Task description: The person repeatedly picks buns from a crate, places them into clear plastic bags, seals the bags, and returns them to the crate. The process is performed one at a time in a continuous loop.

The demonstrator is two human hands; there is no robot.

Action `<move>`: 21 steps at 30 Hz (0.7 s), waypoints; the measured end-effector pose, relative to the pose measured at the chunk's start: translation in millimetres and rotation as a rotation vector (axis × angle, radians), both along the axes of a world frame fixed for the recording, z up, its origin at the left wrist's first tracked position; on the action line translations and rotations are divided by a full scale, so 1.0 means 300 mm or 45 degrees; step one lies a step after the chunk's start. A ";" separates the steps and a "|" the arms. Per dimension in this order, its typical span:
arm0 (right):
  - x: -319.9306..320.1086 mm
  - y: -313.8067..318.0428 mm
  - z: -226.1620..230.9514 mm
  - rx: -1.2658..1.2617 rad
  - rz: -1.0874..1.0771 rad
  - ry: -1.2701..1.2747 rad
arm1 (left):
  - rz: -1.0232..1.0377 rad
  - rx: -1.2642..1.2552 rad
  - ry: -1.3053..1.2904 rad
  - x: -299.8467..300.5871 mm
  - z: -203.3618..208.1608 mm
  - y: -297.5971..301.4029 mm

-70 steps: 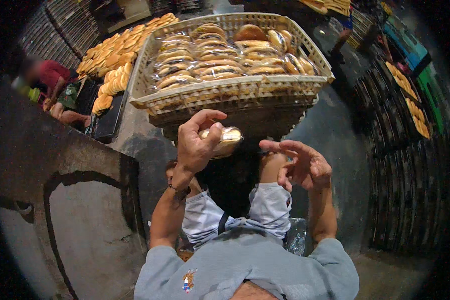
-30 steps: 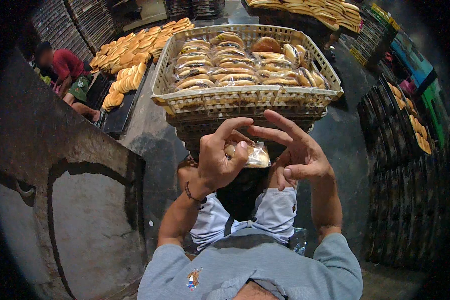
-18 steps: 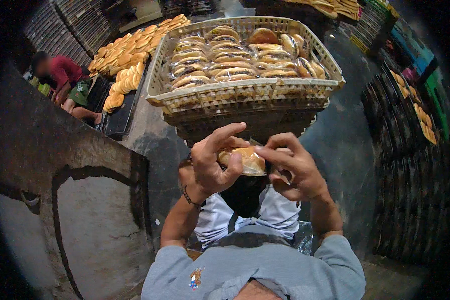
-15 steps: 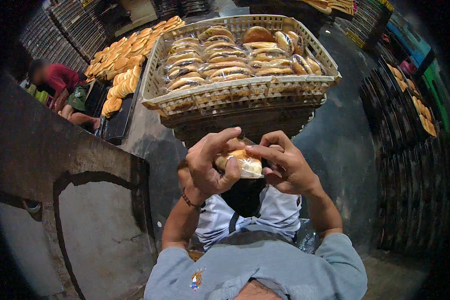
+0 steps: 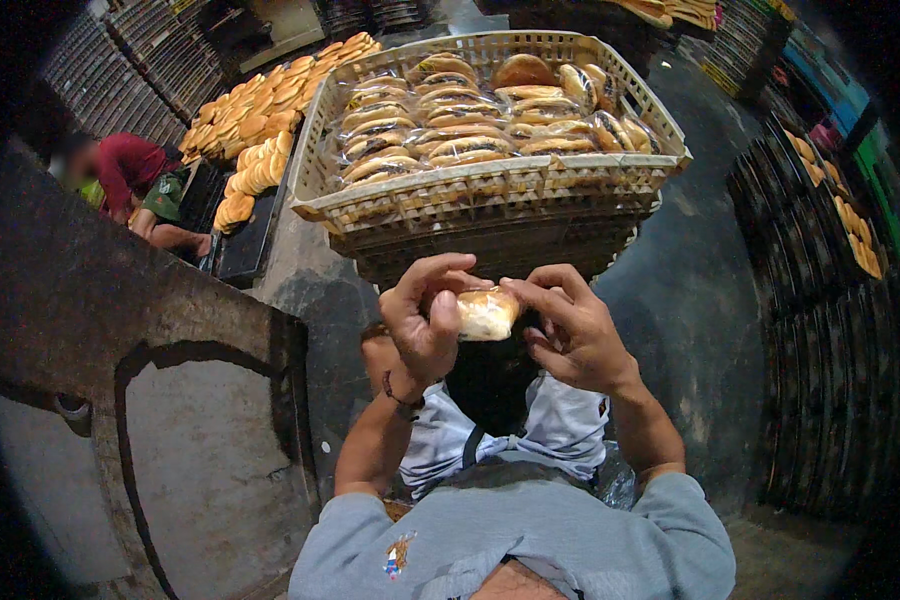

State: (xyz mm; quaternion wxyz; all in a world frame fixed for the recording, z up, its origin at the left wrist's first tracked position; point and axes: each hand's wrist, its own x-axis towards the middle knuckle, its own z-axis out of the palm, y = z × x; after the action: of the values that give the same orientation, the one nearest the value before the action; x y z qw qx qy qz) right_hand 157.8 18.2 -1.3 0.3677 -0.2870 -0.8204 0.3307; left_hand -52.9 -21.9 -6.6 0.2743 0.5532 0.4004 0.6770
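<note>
the person's grey shirt (image 5: 510,520) is nearest, then the pale shorts (image 5: 562,415). just past the knees, up in the air, is a small bun (image 5: 485,314) in clear wrap, held between two hands. the left hand (image 5: 420,318) has its fingers curled round the left end of the bun, with the thumb on the near side. the right hand (image 5: 578,332) has bent fingers, and its pointing finger is at the top right corner of the bun. its thumb is lower down and a bit apart. it is too hard to tell if the right fingers pinch the wrap.

the step looks like tidying the wrap at that end. to do it well, the left hand should hold on softly, since the bread looks easy to squash. the right fingers should tug only the wrap, gently, so it does not rip. holding the bun level should help the filling stay in.

farther off is a cream crate (image 5: 490,188) with wrapped buns (image 5: 465,132) in rows. beyond it, to the left, lots of bare bread (image 5: 282,92) is spread out.
</note>
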 end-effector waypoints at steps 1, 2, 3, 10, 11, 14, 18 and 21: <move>-0.007 0.005 -0.006 0.048 -0.020 -0.061 | -0.062 -0.041 -0.137 0.003 -0.012 0.012; -0.011 0.014 -0.013 0.151 -0.102 -0.028 | -0.117 -0.074 -0.279 0.004 -0.025 0.030; -0.012 0.008 -0.008 0.138 -0.163 -0.007 | -0.172 -0.105 -0.420 0.004 -0.033 0.042; -0.042 -0.028 0.013 0.643 -0.160 -0.146 | -0.189 -0.339 -0.715 0.046 -0.073 0.108; -0.054 -0.029 0.022 0.618 -0.162 -0.242 | -0.174 -0.358 -0.720 0.048 -0.064 0.113; -0.068 -0.025 0.038 0.587 -0.168 -0.443 | -0.144 -0.411 -0.557 0.037 -0.081 0.120; -0.042 0.006 -0.010 0.729 -0.066 -0.389 | -0.150 -0.501 -0.735 0.027 -0.145 0.141; -0.047 0.019 -0.025 0.817 -0.039 -0.325 | -0.209 -0.643 -1.013 0.014 -0.179 0.165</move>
State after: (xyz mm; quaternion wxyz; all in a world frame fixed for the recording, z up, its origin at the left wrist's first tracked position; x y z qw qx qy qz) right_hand 143.6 23.9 -8.8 0.3386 -0.2081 -0.9176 0.0116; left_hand -48.6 27.6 -60.4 0.5848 0.1969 0.3714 0.6938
